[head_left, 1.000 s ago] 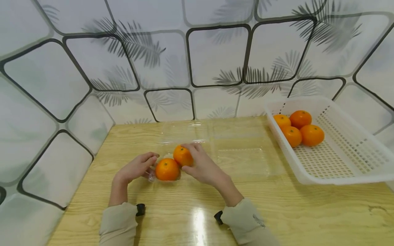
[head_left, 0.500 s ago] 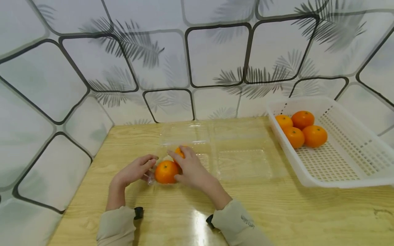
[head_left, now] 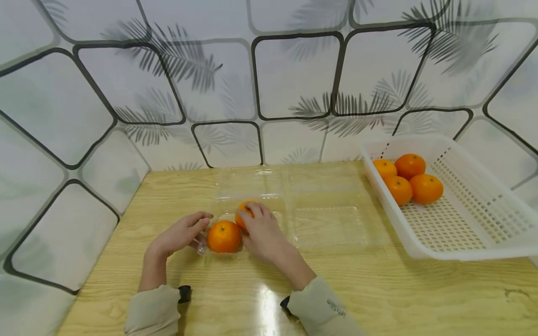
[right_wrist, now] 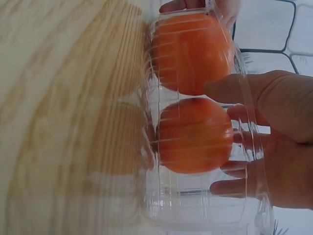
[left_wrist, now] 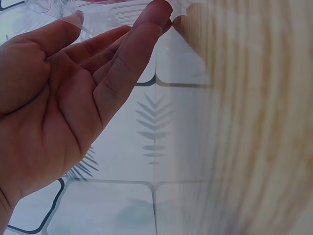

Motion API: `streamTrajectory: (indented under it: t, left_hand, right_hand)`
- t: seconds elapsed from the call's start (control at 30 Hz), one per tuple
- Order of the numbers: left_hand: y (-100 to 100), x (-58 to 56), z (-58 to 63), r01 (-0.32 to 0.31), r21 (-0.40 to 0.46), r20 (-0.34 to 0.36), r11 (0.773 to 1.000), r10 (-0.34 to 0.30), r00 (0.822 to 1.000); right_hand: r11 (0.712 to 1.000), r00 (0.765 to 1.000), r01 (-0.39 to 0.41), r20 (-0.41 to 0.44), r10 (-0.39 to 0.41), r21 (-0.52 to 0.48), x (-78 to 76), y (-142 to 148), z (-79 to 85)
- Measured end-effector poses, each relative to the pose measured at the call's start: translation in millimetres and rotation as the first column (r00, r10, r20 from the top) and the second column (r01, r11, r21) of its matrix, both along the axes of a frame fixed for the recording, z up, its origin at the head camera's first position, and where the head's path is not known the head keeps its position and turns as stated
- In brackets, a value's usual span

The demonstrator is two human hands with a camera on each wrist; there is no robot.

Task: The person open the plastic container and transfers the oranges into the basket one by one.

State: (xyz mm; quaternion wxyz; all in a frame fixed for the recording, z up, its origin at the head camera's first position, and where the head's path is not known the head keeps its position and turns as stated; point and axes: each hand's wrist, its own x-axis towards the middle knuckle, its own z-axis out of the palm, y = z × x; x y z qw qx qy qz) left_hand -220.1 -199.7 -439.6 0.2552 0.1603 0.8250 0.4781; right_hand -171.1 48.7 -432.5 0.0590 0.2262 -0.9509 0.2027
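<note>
A clear plastic clamshell box (right_wrist: pixel 195 208) lies opened out on the table, and two oranges sit in its left part. My left hand (head_left: pixel 178 234) holds the box's left rim between thumb and fingers; the left wrist view shows clear plastic (left_wrist: pixel 127 13) at the fingertips. The front orange (head_left: pixel 224 237) is close to that hand. Behind it, my right hand (head_left: pixel 265 233) grips the second orange (head_left: pixel 241 216), partly covering it. In the right wrist view, the thumb reaches over the rim towards the gap between both oranges, with the other fingers behind the second one.
A white slotted basket (head_left: pixel 466 254) stands at the right with several oranges (head_left: pixel 426 188) grouped in its left end. Another clear plastic clamshell (head_left: pixel 329 224) lies directly right of the one in use. A patterned wall (head_left: pixel 294 140) bounds the table (head_left: pixel 218 298) behind and to the left.
My right hand first moved leftwards and spread over both oranges, then drew its fingers back onto the rear one. The left hand stays at the box's left rim. The view shifted slightly.
</note>
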Motion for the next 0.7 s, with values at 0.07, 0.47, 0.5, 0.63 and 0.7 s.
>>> streamTrajectory:
  t: [0.07,0.47,0.5,0.63,0.7]
  left_hand:
    - [-0.3,0.0,0.9,-0.002,-0.001,0.0,1.0,0.002,1.0]
    - [0.1,-0.8,1.7,-0.004,0.002,-0.003,1.0,0.004,1.0]
    - [0.3,-1.0,1.5,-0.004,0.003,-0.003,1.0,0.004,1.0]
    - [0.7,-1.1,0.4,-0.001,0.006,-0.006,1.0,0.001,1.0]
    - [0.6,-0.9,0.0,-0.001,0.005,-0.006,1.0,0.001,1.0]
  right_hand:
    - [1.0,1.0,0.015,0.006,-0.015,-0.012,-1.8,1.6,-0.2]
    - [0.988,0.964,0.113,0.25,-0.084,-0.101,-6.8,8.9,-1.9]
    - [0.989,0.963,0.105,0.26,-0.074,-0.107,-6.7,8.6,-2.6]
    - [0.988,0.962,0.09,0.268,-0.054,-0.123,-6.5,7.4,-4.1]
    - [0.985,0.959,0.099,0.276,-0.058,-0.138,-6.3,7.3,-4.1]
